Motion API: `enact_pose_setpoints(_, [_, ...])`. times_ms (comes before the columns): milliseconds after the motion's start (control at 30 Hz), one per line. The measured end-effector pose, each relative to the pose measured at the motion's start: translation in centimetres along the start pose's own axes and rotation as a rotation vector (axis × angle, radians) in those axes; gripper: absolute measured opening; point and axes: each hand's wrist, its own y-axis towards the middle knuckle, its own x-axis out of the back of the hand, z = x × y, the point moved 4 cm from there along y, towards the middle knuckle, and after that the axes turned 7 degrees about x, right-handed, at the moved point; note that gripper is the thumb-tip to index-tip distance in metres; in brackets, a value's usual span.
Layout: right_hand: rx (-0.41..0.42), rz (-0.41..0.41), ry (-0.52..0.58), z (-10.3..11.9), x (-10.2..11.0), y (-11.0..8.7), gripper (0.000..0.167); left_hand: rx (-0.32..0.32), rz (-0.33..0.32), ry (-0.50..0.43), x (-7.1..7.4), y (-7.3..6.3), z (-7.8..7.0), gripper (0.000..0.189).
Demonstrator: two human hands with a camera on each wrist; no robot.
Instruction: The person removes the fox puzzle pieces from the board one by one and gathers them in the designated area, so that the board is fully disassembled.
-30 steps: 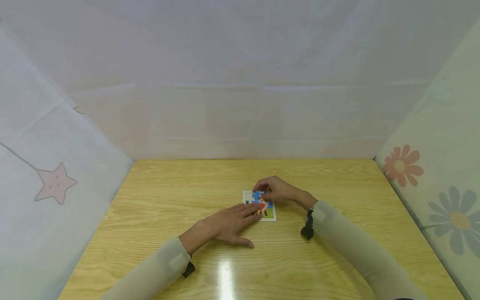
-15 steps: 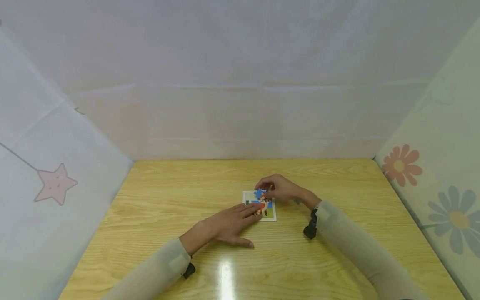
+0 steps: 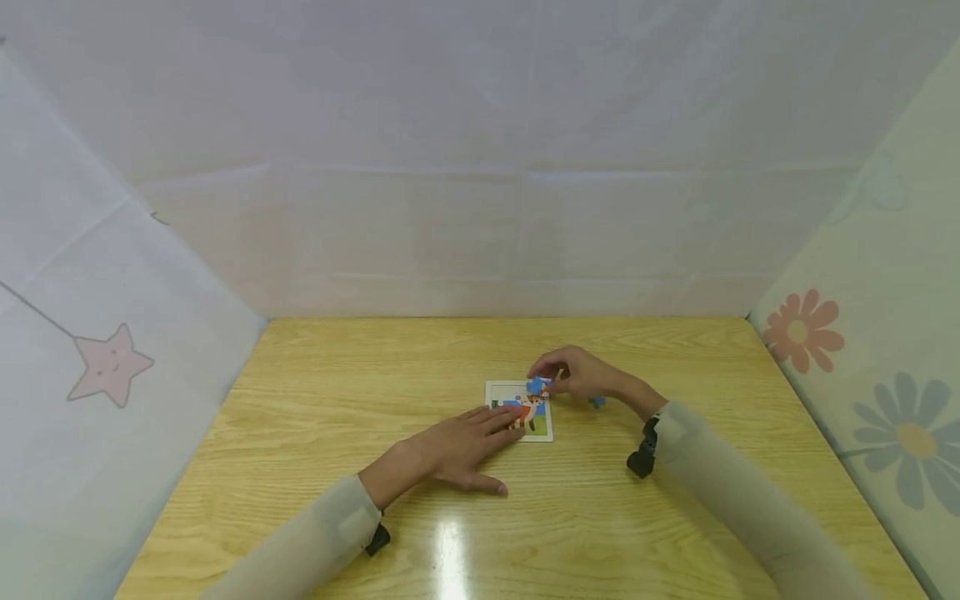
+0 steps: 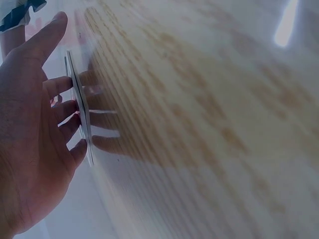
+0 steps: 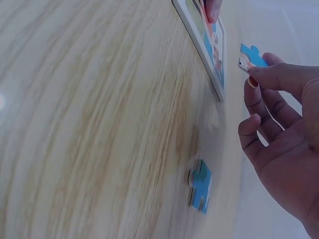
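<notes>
In the head view my left hand (image 3: 467, 447) lies with straight fingers across the lower left of a small jigsaw puzzle (image 3: 538, 429) in a white-rimmed tray. The left wrist view shows those fingertips against the thin tray edge (image 4: 82, 112). My right hand (image 3: 583, 375) pinches a blue jigsaw piece (image 5: 255, 56) between thumb and fingers. Part of an animal face shows on that piece. It is held up off the table, by the tray's upper right corner. The puzzle picture has an animal in red, partly covered by my left hand.
A second blue jigsaw piece (image 5: 200, 186) with a green patch lies loose on the wooden table (image 3: 360, 367), right of the tray and beneath the right wrist. White cloth walls (image 3: 405, 242) stand along the table's back and sides.
My right hand has moved to the right, lifting the pinched piece off the puzzle's top. The loose piece has come into sight under the wrist. My left hand has stayed in place.
</notes>
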Motion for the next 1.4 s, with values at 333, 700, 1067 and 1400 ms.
enact_pose_setpoints(333, [0.000, 0.003, -0.017, -0.6, 1.2, -2.6, 0.030, -0.020, -0.011, 0.016, -0.1, 0.2, 0.0, 0.093])
enact_pose_setpoints(700, [-0.046, -0.015, -0.019, -1.1, 2.5, -5.3, 0.029, -0.020, -0.011, 0.003, -0.2, 0.1, 0.0, 0.094])
enact_pose_setpoints(1067, [-0.078, -0.028, -0.029, -1.8, 3.7, -8.4, 0.028, -0.031, -0.013, 0.000, -0.2, 0.1, 0.0, 0.093])
enact_pose_setpoints(1400, [-0.093, -0.029, -0.023, -2.6, 4.7, -10.9, 0.028, -0.024, -0.001, 0.001, -0.3, 0.2, 0.0, 0.093])
